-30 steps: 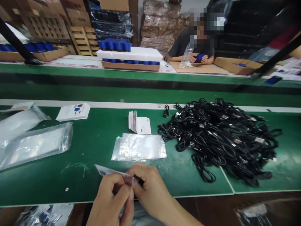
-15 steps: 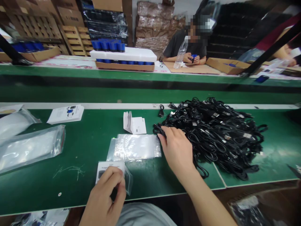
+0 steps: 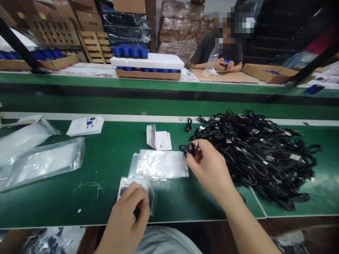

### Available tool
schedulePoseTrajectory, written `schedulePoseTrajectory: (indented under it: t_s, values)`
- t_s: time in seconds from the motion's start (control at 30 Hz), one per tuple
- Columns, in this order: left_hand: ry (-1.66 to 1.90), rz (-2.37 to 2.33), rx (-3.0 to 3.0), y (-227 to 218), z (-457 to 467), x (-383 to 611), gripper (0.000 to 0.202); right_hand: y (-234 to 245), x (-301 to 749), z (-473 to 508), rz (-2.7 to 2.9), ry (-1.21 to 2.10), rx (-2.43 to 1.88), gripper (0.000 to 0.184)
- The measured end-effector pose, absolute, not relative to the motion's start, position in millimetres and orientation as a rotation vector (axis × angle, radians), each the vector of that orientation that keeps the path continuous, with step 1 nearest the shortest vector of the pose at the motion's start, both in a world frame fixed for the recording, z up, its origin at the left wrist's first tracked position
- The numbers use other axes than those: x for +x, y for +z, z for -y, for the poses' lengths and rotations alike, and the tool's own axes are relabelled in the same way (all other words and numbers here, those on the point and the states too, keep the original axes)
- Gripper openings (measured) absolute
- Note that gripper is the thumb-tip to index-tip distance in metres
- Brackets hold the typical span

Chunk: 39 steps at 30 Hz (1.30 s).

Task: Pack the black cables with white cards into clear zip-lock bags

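Observation:
Between the fingers and thumb of my right hand [image 3: 210, 167] is a coiled black USB cable [image 3: 191, 149], lifted at the left edge of a large heap of similar cables [image 3: 254, 151]. My left hand [image 3: 132, 208] is closed on a clear plastic bag [image 3: 153, 201] at the table's near edge. A printed white leaflet [image 3: 124, 184] shows at that bag, partly covered by my fingers. Just beyond lies a stack of clear zip bags [image 3: 162, 164]. Folded white leaflets [image 3: 162, 140] stand behind the stack, and one coiled cable [image 3: 189, 125] lies apart from the heap.
Printed booklets [image 3: 86, 126] and larger plastic bags [image 3: 47, 162] lie on the left of the green table [image 3: 106, 208]. Across a raised ledge, a person [image 3: 217, 53] handles a blue object. Blue items on a white foam tray [image 3: 148, 61] stand there, beside a bottle [image 3: 210, 63].
My right hand has drawn a coiled cable up from the left edge of the heap. My left hand stays on the bag. The whole view has shifted slightly.

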<state>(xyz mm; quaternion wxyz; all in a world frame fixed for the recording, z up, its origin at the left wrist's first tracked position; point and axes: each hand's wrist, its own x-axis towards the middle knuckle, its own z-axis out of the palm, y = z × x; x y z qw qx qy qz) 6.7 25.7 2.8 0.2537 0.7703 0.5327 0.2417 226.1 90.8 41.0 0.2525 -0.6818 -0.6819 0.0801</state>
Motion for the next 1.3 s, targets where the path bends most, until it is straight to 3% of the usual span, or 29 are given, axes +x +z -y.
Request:
schedulePoseTrajectory:
  t_s: [0.13, 0.23, 0.47, 0.57, 0.67, 0.83, 1.07, 1.3]
  values:
    - [0.632, -1.450, 2.069, 3.5, -26.5, 7.8, 0.022, 34.4, 203.2, -51.1, 1.286, 1.343, -1.287, 0.024]
    - [0.674, -1.438, 2.070, 1.9, -27.0, 7.6, 0.020, 20.4, 186.9, -30.9, 1.159, 1.579, -1.275, 0.013]
    - [0.763, -1.470, 2.131, -4.6, -20.3, 7.1, 0.016, 16.1, 186.3, -19.5, 1.594, 1.359, -1.298, 0.024]
    - [0.810, -1.499, 2.154, -7.0, -17.3, 7.8, 0.016, 9.7, 180.0, -18.7, 1.268, 1.533, -1.266, 0.021]
    - [0.871, -1.537, 2.167, -9.7, -14.5, 6.6, 0.017, -6.0, 166.5, -15.9, 0.865, 1.597, -1.194, 0.032]
    - [0.884, -1.572, 2.184, -13.5, -8.6, 2.8, 0.017, -9.1, 158.7, -12.8, 1.242, 1.146, -1.242, 0.005]
    - [0.967, -1.558, 2.133, -8.8, -3.0, 6.6, 0.017, 8.9, 169.6, -9.0, 1.865, 0.944, -1.245, 0.023]
    - [1.080, -1.557, 2.058, -2.2, 0.9, 19.3, 0.020, -7.6, 148.8, -11.9, 1.736, 0.441, -1.345, 0.027]
